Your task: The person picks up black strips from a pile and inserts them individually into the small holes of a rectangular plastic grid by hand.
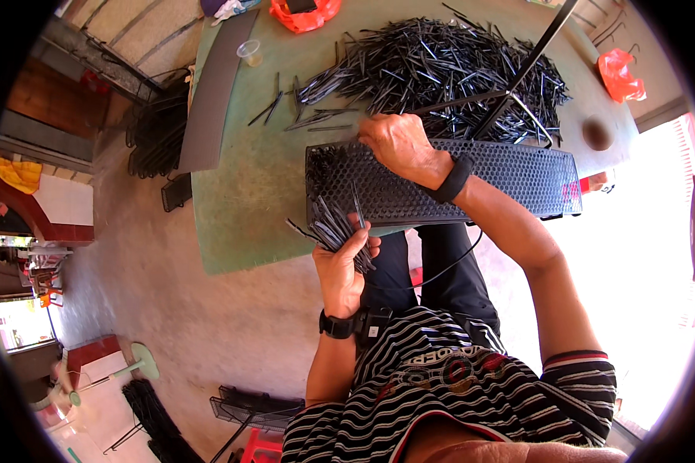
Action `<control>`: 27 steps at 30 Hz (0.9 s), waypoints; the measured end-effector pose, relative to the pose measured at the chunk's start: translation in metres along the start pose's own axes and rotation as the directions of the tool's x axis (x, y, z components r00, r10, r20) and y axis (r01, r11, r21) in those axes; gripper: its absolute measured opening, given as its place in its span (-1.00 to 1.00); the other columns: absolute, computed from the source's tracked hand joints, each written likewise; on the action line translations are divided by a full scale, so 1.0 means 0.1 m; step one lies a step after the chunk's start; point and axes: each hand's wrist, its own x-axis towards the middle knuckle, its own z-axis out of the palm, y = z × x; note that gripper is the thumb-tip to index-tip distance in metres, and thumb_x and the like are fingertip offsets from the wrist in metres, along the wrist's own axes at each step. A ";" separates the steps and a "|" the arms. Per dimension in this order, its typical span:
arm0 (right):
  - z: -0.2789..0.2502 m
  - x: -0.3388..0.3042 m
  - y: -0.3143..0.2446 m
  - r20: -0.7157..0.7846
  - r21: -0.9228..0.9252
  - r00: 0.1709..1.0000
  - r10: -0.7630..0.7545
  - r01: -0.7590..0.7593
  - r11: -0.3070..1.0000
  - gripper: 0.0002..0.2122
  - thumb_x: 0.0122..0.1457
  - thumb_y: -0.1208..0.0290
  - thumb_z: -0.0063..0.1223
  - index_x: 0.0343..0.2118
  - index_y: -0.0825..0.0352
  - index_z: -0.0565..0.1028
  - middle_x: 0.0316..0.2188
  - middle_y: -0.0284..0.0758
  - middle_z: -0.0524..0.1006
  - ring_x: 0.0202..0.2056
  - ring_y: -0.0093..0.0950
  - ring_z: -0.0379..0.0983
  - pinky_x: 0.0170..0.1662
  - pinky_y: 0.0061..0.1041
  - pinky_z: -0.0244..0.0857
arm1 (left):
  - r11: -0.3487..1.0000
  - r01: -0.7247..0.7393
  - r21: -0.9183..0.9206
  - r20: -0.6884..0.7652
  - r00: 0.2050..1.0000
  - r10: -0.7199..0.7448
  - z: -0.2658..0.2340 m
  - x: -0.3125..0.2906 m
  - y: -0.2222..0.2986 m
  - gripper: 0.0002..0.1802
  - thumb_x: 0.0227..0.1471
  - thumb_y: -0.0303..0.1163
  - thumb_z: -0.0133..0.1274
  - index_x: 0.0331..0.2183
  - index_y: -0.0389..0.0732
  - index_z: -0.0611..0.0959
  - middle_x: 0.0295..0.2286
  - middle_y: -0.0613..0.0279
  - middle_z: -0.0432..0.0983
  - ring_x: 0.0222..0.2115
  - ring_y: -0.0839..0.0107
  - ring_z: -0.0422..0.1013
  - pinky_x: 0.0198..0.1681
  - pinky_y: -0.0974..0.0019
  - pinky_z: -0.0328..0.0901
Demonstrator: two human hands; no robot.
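My left hand (pixel 341 272) is closed round a bundle of thin black strips (pixel 334 225), their ends fanning out above the fingers. One strip stands up apart from the rest, near the thumb. Just beyond lies a long black perforated metal rack (pixel 479 185), across the near edge of the table and above my legs. My right hand (pixel 401 145) is over the rack's far edge toward its left end, fingers bent and pressed together. What those fingers hold, if anything, is too small to make out. A wristband is on each wrist.
A large heap of black strips (pixel 455 69) covers the back of the green table (pixel 247 224), with loose ones left of it. Black metal rods (pixel 509 94) rise above the rack. A plastic cup (pixel 249 52), a grey sheet (pixel 218 92) and red bags (pixel 621 76) lie around.
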 end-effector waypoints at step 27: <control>0.03 -0.16 0.07 -0.058 0.473 0.978 0.201 -0.150 0.868 -0.89 0.03 0.62 -0.06 -0.35 0.42 0.33 -0.67 -0.10 0.43 -0.60 -0.16 0.42 -0.58 -0.38 0.27 | 0.994 0.041 -0.106 0.058 0.998 -0.035 -0.07 0.08 -0.06 -0.73 -0.18 -0.73 0.09 -0.32 -0.35 0.52 -0.45 0.14 0.50 -0.53 0.24 0.50 -0.50 0.27 0.45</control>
